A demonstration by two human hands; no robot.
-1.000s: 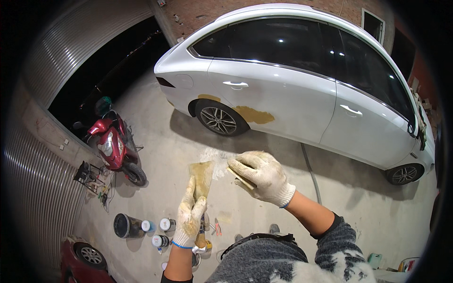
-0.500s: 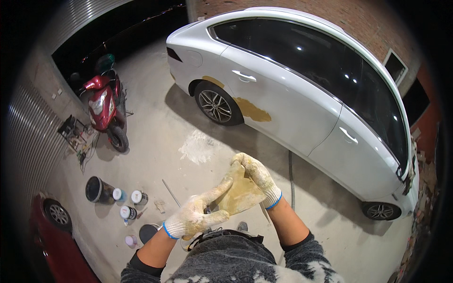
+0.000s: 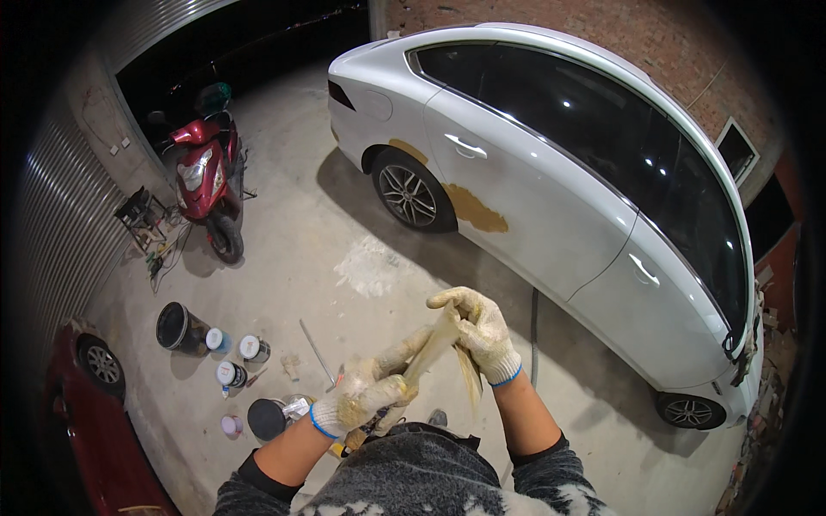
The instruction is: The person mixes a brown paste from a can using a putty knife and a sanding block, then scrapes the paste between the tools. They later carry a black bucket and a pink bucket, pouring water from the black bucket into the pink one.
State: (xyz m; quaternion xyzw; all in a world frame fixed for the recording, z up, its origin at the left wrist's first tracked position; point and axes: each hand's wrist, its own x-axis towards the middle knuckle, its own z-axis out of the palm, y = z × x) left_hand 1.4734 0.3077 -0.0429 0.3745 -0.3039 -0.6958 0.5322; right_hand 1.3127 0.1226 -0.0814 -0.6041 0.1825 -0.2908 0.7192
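Both hands wear white knitted work gloves with blue cuffs, stained with yellow paste. Between them, in front of my waist, is a thin, bendy yellowish sheet (image 3: 433, 347), seen almost edge-on. My left hand (image 3: 366, 397) is closed on its lower left end, thumb on one side and fingers on the other. At its upper right end, my right hand (image 3: 487, 337) pinches it, with part of the sheet hanging below the fingers. Ahead stands a white car (image 3: 533, 198) with a patch of yellow-brown filler (image 3: 476, 209) on its rear door, apart from my hands.
To the left on the concrete floor are a black bucket (image 3: 177, 328), several tins and tubs, a dark round lid (image 3: 268, 419) and a metal rod (image 3: 317, 351). A red scooter (image 3: 202, 181) stands farther off. A dark red car (image 3: 95, 430) sits at the lower left.
The sheet has turned from showing its broad face to almost edge-on. My right hand has shifted slightly, its fingers lifted higher. The view has moved a little, shifting the car right.
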